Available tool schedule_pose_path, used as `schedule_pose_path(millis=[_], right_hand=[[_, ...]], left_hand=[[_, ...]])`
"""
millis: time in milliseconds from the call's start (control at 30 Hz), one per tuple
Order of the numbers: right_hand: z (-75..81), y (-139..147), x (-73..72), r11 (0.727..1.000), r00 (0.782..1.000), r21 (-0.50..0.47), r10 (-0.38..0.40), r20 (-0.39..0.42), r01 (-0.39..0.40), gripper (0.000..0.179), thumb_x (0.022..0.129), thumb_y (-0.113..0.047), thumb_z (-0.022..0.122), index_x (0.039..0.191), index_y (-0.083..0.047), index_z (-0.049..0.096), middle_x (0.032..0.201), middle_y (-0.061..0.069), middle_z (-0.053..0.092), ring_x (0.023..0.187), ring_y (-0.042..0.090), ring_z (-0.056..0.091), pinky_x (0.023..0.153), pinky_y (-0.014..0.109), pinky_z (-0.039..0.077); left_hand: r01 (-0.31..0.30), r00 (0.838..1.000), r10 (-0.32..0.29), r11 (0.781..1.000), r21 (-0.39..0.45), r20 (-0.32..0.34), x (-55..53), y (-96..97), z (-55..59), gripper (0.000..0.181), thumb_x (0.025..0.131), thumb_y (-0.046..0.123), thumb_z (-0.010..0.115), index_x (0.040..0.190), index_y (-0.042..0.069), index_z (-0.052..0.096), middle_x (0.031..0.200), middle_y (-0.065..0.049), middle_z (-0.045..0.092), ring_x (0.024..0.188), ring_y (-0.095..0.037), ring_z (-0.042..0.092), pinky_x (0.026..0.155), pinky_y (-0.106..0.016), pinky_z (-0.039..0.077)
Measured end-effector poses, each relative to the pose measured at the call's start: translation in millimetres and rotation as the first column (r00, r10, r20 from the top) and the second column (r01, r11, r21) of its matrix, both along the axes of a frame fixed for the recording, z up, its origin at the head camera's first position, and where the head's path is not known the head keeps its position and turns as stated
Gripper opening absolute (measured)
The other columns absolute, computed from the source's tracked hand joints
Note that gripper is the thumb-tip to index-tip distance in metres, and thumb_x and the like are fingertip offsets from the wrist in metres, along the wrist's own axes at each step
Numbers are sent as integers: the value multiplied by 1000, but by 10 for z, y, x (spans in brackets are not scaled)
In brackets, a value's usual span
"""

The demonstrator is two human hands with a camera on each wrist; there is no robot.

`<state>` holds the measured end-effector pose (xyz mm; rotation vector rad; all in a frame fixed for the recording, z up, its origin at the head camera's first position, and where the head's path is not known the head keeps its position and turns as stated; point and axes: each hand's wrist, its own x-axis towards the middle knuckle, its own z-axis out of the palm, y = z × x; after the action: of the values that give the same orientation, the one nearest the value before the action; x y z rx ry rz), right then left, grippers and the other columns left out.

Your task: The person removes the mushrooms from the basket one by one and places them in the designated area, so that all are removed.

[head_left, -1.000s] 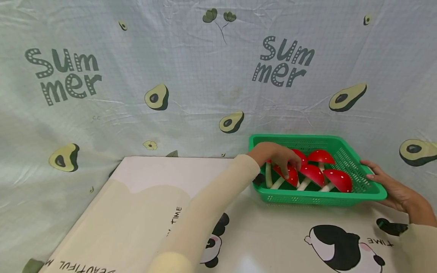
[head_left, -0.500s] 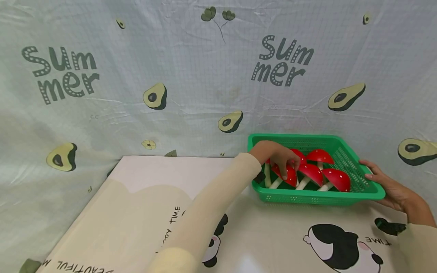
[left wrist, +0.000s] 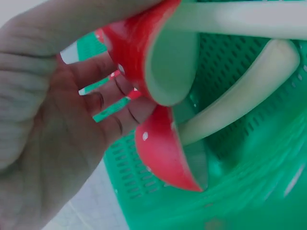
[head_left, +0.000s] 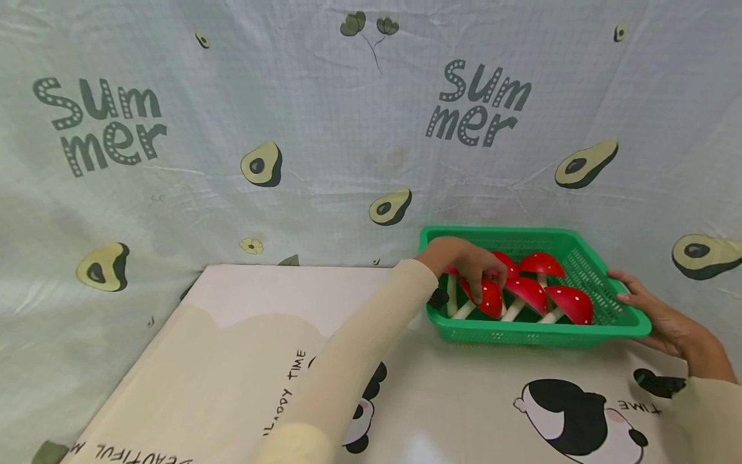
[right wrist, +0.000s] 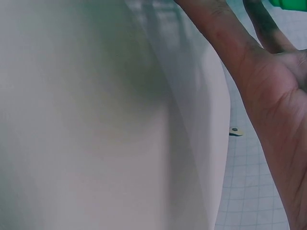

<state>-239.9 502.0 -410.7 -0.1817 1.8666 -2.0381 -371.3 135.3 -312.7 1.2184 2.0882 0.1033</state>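
A green plastic basket (head_left: 522, 333) with perforated walls stands on the table at the right, holding several toy mushrooms with red, white-dotted caps and pale stems. My left hand (head_left: 472, 265) reaches into its left part and pinches the cap of one mushroom (head_left: 491, 300). In the left wrist view the thumb lies over that red cap (left wrist: 127, 48) and the fingers are against its other side. Another mushroom (left wrist: 160, 151) lies just beside the fingers. At the basket's right end, my right hand (head_left: 663, 319) holds the rim; some of its fingers are hidden beneath it.
The table (head_left: 232, 361) has a pale cover printed with panda figures and lettering. Behind it hangs a light curtain (head_left: 324, 129) with avocado prints, close to the basket's back edge. A dark object (head_left: 438, 298) sits at my left wrist.
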Motion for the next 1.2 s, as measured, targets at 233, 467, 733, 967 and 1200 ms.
schedule_pose_path(millis=[233, 467, 733, 967, 1200], right_hand=[[14, 11, -6, 1000, 1000, 23, 6, -9, -6, 44, 111, -19, 31, 138, -53, 29, 115, -11, 55, 96, 19, 69, 80, 40, 61], [26, 13, -5, 1000, 1000, -11, -8, -12, 8, 45, 111, -17, 32, 139, -52, 29, 114, -11, 57, 96, 19, 69, 79, 41, 62], [-4, 8, 16, 997, 999, -54, 51, 9, -51, 46, 112, -17, 29, 139, -54, 31, 116, -9, 57, 99, 21, 69, 83, 43, 61], [6, 6, 14, 998, 999, -39, 46, -4, -46, 45, 112, -18, 28, 139, -53, 30, 115, -9, 56, 98, 19, 68, 82, 41, 61], [9, 3, 28, 1000, 1000, 1, 26, -3, -26, 44, 111, -19, 29, 138, -54, 29, 114, -10, 56, 97, 19, 68, 82, 41, 61]], left_hand=[[23, 1000, -25, 990, 137, 8, 40, -142, 174, 49, 89, 18, 78, 132, 22, 56, 135, 3, 51, 121, -9, 47, 88, -22, 52], [76, 996, -85, 950, 303, 18, 117, -299, 370, 49, 89, 14, 77, 132, 15, 53, 128, -1, 56, 118, -13, 51, 89, -23, 53], [72, 995, -95, 889, 453, 29, 201, -549, 446, 47, 91, 10, 73, 133, 12, 50, 132, -2, 51, 122, -16, 47, 94, -23, 51], [16, 1000, -8, 763, 647, -16, 328, -773, 471, 53, 93, 21, 72, 140, 10, 50, 136, -1, 52, 125, -14, 46, 98, -23, 48], [-105, 987, 157, 608, 787, 10, 425, -968, 381, 53, 92, 26, 73, 141, 16, 53, 140, 1, 51, 125, -11, 47, 94, -25, 52]])
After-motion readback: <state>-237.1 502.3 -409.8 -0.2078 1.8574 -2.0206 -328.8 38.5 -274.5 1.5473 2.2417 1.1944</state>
